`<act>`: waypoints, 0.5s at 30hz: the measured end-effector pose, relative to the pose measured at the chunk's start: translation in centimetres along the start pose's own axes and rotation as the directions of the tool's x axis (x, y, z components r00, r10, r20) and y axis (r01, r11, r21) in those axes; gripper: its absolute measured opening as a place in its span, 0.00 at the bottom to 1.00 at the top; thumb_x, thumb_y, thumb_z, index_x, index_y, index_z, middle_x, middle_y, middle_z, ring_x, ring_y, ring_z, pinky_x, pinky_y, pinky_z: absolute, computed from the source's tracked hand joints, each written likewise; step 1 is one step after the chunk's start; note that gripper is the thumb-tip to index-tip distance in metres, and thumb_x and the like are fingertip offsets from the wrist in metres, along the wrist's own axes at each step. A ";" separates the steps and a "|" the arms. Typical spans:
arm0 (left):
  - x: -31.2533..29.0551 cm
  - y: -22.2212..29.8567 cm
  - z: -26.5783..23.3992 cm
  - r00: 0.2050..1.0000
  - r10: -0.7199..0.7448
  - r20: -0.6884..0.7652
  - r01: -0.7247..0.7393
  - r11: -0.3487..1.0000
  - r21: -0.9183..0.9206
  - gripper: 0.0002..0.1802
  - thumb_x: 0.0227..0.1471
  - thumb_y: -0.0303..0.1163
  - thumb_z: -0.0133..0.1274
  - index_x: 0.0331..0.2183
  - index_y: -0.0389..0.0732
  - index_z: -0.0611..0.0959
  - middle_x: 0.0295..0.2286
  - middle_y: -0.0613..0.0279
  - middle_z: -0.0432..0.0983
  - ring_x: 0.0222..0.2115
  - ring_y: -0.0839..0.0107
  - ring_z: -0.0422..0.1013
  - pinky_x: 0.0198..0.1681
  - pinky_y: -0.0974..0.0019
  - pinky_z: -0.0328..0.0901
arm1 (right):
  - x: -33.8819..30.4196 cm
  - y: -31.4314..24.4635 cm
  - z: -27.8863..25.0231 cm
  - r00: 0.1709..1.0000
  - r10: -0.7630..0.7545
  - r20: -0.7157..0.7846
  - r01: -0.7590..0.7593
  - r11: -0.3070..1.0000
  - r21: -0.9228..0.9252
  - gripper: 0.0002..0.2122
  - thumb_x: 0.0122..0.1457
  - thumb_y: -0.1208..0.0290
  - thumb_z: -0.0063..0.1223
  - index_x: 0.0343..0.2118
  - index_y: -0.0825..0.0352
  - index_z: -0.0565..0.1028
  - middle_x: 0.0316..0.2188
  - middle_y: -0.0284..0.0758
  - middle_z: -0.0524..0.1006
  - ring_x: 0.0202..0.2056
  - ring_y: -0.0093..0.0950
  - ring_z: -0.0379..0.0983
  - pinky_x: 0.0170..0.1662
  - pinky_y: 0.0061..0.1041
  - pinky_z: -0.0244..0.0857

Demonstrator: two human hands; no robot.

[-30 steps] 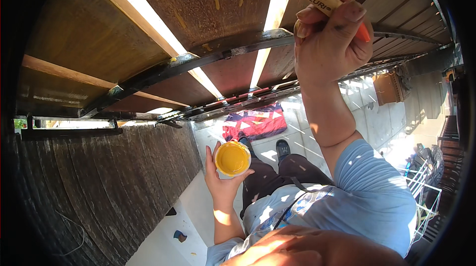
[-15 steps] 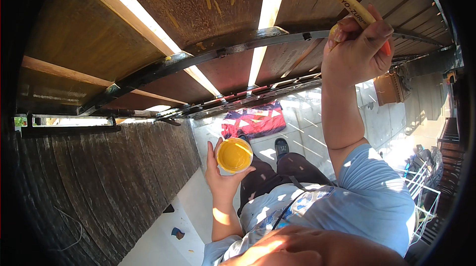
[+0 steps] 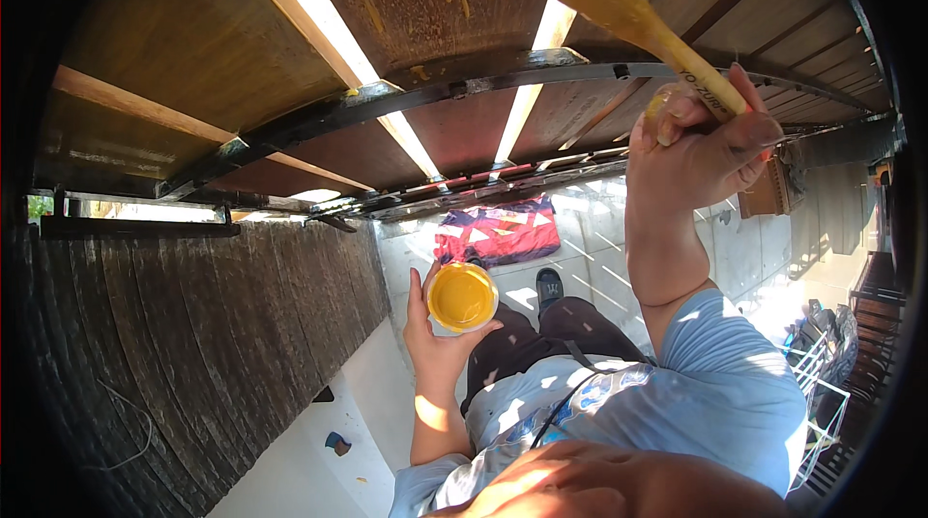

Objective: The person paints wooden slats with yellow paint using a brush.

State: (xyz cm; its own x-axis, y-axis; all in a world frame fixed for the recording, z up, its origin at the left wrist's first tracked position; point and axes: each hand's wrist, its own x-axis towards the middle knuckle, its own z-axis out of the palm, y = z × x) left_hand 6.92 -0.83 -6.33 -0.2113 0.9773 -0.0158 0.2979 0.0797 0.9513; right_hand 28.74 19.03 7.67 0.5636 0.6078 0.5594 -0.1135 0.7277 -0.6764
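Observation:
My left hand is wrapped around a small round tub held at waist height. Yellow paint fills part of it. Raised at the upper right, my right hand grips a paintbrush by its thin, yellowish handle end. The handle slants up and left, and its bristle end lies beyond the top of the view. Yellow smears mark my right fingers. Behind the brush are brown wooden panels on a curved black metal frame, with yellow drips on one panel.
A dark slatted wooden surface stands at the left. A red patterned cloth lies on the pale tiled floor by my feet. At the right are a cardboard box and a white wire rack with dark items.
The paintbrush has tilted flatter, and more of its handle shows across the top. My right hand has shifted slightly right and down. The tub stays in my left hand.

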 end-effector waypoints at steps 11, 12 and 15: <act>-0.4 -1.6 -0.8 0.998 -0.050 -0.024 0.049 0.997 -0.062 0.76 0.23 0.33 0.83 0.69 0.38 0.54 0.62 0.44 0.67 0.60 0.57 0.69 0.63 0.56 0.64 | -1.0 3.2 5.6 0.917 -0.158 0.367 0.086 0.975 0.206 0.12 0.69 0.70 0.55 0.46 0.76 0.77 0.26 0.39 0.81 0.25 0.24 0.81 0.22 0.18 0.72; -0.3 -1.6 -0.9 0.998 -0.050 -0.022 0.049 0.997 -0.056 0.76 0.23 0.33 0.83 0.69 0.38 0.54 0.62 0.44 0.67 0.60 0.57 0.69 0.63 0.56 0.64 | -1.1 3.1 6.2 0.942 -0.136 0.308 0.124 0.990 0.061 0.20 0.68 0.59 0.53 0.45 0.76 0.76 0.21 0.40 0.79 0.19 0.25 0.76 0.19 0.20 0.68; -0.2 -1.7 -1.2 0.998 -0.056 -0.023 0.056 0.998 -0.040 0.76 0.23 0.32 0.83 0.70 0.39 0.54 0.61 0.44 0.67 0.59 0.57 0.69 0.63 0.56 0.65 | -0.9 3.5 6.2 0.965 -0.133 0.224 0.158 0.983 -0.097 0.27 0.68 0.48 0.50 0.45 0.77 0.76 0.16 0.41 0.76 0.13 0.26 0.69 0.16 0.23 0.63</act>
State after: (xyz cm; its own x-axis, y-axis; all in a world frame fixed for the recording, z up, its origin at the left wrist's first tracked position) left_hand 5.30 -1.36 -7.58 -0.2494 0.9664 -0.0623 0.2480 0.1259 0.9605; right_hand 22.78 22.93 7.76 0.3755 0.5611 0.7376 0.0573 0.7803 -0.6228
